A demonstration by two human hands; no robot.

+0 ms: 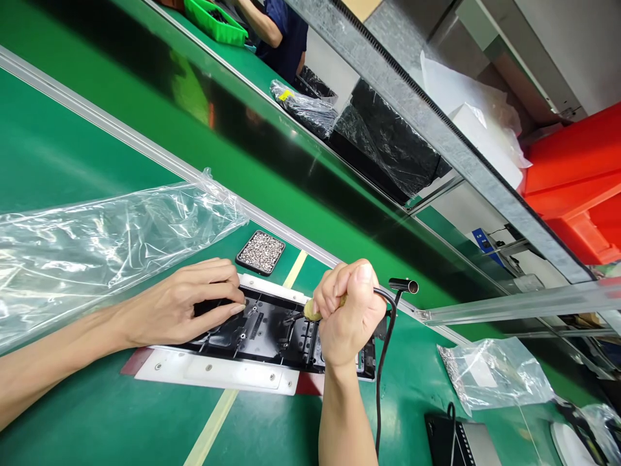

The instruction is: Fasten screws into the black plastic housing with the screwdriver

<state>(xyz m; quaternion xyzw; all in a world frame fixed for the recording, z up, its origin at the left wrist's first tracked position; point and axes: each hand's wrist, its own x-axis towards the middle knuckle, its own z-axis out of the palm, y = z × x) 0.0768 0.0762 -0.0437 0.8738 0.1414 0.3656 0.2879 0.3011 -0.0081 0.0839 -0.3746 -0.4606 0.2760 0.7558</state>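
Note:
A black plastic housing (262,323) lies between white fixture strips (218,370) on the green bench. My right hand (347,310) is wrapped round the yellowish handle of a corded tool (312,310), whose tip points left into the housing. My left hand (201,301) rests over the housing's left part, thumb and forefinger close together at its inner surface; anything between them is too small to make out. Just behind the housing sits a small black tray (261,252) full of tiny metal screws.
Clear plastic sheeting (121,239) covers the bench at left. A metal tube holder (403,285) and black cable stand right of my right hand. Farther right are a bag of small parts (495,375) and a black box (460,440). Another person's arm (262,22) shows beyond the partition.

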